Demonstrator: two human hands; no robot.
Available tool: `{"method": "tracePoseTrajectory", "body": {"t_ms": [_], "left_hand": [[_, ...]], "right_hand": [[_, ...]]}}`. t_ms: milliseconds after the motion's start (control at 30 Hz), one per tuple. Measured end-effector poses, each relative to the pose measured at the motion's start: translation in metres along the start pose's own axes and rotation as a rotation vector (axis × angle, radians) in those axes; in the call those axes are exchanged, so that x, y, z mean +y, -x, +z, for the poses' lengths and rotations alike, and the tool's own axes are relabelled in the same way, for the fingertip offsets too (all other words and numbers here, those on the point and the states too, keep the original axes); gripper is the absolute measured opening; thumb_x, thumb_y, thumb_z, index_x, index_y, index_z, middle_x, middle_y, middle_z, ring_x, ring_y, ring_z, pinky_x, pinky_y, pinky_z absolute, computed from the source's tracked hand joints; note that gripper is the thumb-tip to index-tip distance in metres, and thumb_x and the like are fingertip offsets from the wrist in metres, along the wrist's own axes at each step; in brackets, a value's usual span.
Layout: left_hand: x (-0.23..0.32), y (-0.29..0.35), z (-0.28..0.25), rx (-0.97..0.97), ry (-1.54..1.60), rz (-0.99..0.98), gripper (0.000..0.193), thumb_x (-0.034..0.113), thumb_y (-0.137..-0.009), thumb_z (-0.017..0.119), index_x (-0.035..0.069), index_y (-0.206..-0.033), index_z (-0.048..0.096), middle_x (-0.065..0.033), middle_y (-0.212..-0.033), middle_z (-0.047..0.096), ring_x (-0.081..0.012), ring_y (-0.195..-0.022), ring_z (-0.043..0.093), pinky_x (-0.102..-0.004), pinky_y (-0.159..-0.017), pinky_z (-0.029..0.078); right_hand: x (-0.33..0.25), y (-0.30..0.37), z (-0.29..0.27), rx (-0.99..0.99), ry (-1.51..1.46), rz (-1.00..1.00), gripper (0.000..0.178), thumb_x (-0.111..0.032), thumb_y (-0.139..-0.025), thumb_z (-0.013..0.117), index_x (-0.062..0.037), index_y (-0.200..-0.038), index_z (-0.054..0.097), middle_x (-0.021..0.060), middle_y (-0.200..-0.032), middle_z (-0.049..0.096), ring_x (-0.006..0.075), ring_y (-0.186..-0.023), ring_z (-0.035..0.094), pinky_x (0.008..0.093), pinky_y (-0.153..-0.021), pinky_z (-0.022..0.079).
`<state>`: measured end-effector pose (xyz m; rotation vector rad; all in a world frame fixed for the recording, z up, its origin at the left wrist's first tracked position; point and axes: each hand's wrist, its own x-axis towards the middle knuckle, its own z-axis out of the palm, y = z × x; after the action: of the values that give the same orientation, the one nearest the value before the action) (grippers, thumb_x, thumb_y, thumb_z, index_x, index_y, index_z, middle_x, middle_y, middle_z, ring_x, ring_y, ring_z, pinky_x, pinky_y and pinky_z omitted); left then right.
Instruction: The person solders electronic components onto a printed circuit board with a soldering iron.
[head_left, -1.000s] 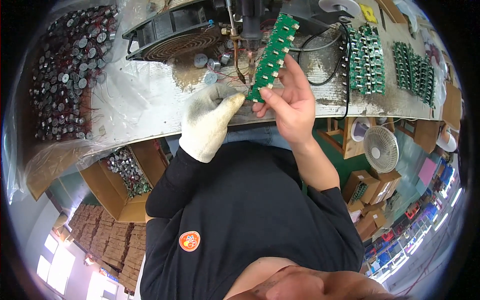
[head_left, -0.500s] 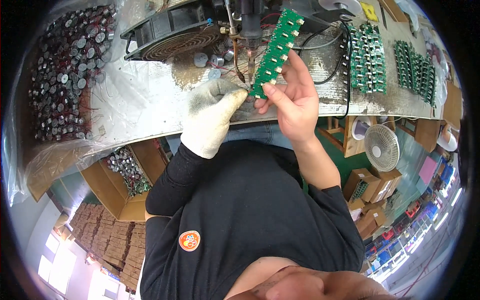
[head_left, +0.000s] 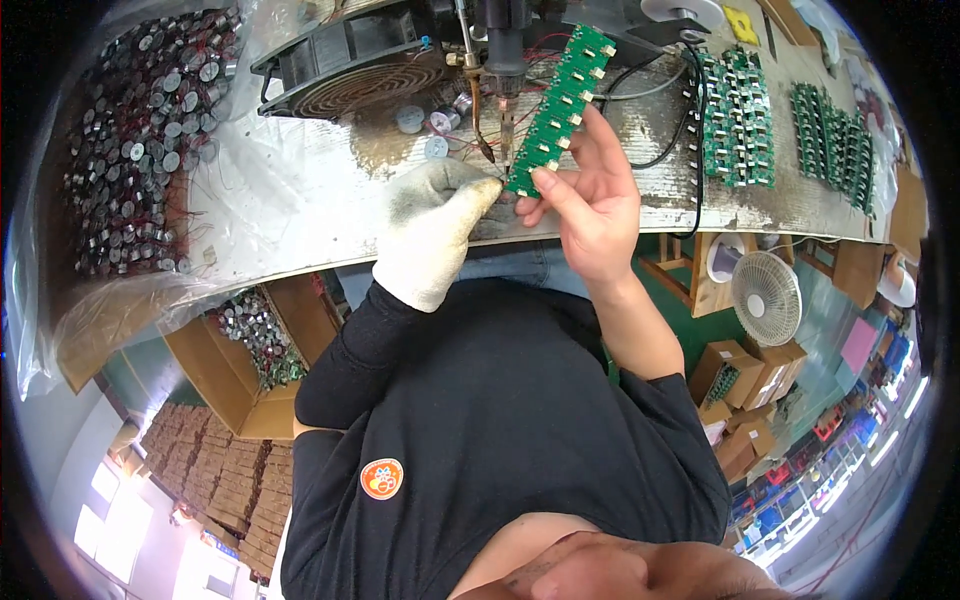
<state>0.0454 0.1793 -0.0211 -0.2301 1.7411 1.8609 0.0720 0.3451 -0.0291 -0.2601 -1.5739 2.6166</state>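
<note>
Green circuit-board strip (head_left: 560,110) held up over the middle of the near edge of the work surface (head_left: 330,230), tilted, lower end just beside the soldering-iron tip (head_left: 507,130). Bare right hand (head_left: 597,205) clamped on that lower part, thumb on the face, fingers tucked behind. Gloved left hand (head_left: 430,225) pinched tight at thumb and forefinger, close against the strip's bottom end; can't tell about anything as thin as a wire between the tips. Looks mid-strip tbh: no motor body visible on the front face, few loose motors (head_left: 441,122) lying just beyond the glove. Plenty left, by the look of the big motor heap (head_left: 140,150) along the left edge. Board bundles (head_left: 738,120) toward the right edge in two groups, no motors visible on them, so can't call them done or waiting. Below the near edge, left side, a cardboard carton (head_left: 205,370) of motors mixed with green pieces, maybe the done pile.
</note>
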Motion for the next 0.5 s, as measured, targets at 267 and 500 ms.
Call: {"method": "tracePoseTrajectory", "body": {"t_ms": [267, 500], "left_hand": [[-0.0001, 0.0014, 0.0006, 0.022, 0.083, -0.017, 0.015, 0.008, -0.087, 0.060, -0.004, -0.096, 0.059, -0.0131, -0.087, 0.065, -0.0211, -0.078, 0.066, -0.0318, -0.069, 0.056], [-0.0049, -0.0001, -0.0039, -0.001, 0.083, 0.025, 0.010, 0.006, -0.085, 0.060, -0.003, -0.090, 0.060, -0.0111, -0.085, 0.065, -0.0198, -0.078, 0.065, -0.0326, -0.072, 0.054]], "right_hand": [[-0.0003, 0.0007, -0.0005, 0.006, -0.020, 0.003, 0.065, 0.011, -0.084, 0.056, -0.0032, -0.141, 0.029, 0.0166, -0.112, 0.055, 0.0205, -0.069, 0.066, 0.0264, -0.052, 0.054], [-0.0009, 0.0010, 0.0026, 0.011, 0.010, 0.014, 0.065, 0.012, -0.083, 0.057, -0.0024, -0.141, 0.030, 0.0166, -0.112, 0.055, 0.0198, -0.068, 0.066, 0.0254, -0.050, 0.054]]}}
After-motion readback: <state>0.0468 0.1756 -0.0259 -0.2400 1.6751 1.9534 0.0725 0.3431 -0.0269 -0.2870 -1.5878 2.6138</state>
